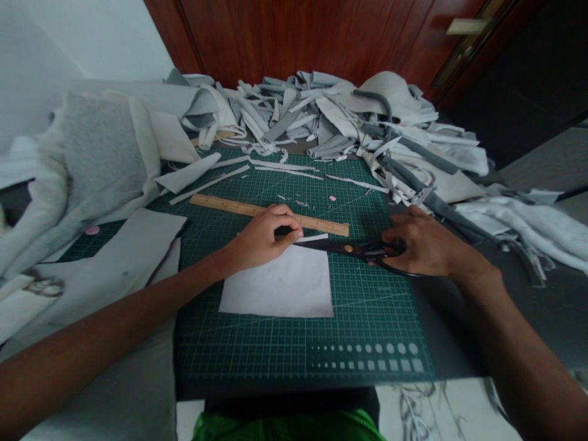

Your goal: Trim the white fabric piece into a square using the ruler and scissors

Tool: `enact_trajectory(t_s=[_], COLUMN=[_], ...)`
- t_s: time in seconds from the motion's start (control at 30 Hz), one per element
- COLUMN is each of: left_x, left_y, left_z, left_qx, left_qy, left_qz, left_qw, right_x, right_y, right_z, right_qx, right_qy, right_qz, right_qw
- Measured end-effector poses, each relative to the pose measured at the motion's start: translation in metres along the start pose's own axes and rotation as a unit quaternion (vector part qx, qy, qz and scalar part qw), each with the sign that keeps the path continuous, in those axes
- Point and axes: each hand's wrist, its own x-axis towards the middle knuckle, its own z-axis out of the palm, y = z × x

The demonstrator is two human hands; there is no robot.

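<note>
My right hand (420, 242) grips the handles of black scissors (348, 248), whose blades point left along the far edge of a white fabric piece (280, 285). A narrow white strip (316, 237) lies just beyond the blades, at that edge. My left hand (266, 237) is closed at the fabric's far edge, thumb and fingers pinched near the blade tips. The blade tips are partly hidden by these fingers. A wooden ruler (225, 204) lies behind my left hand, on the green cutting mat (367, 324).
Heaped grey and white fabric scraps (298, 113) line the back of the table. Folded grey cloth (101, 147) and flat pieces (124, 257) cover the left side. Thin cut strips (285, 166) and a small pink bit (332, 198) lie on the mat. A wooden door (298, 37) stands behind.
</note>
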Motion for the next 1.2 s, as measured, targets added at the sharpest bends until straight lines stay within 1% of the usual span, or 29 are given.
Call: enact_trajectory(t_s=[0.13,0.4,0.8,1.03,1.2], left_x=[0.001,0.002,0.003,0.004,0.008], left_y=[0.0,0.001,0.002,0.002,-0.001], left_z=[-0.004,-0.005,-0.006,-0.008,-0.016], left_qx=[-0.018,-0.034,-0.042,-0.04,-0.04], left_qy=[-0.017,-0.026,-0.027,-0.042,-0.061], left_qz=[-0.005,-0.01,-0.009,-0.013,-0.032], left_qw=[1.0,0.999,0.999,0.998,0.997], right_x=[0.0,0.004,0.01,0.009,0.008], right_y=[-0.003,-0.007,-0.011,-0.006,-0.005], right_z=[-0.001,0.002,0.005,0.009,0.009], right_qx=[0.001,-0.01,-0.008,0.0,0.009], right_qy=[0.012,0.015,0.029,0.041,0.043], right_qz=[0.003,-0.009,-0.007,-0.034,-0.045], right_qw=[1.0,1.0,1.0,0.999,0.998])
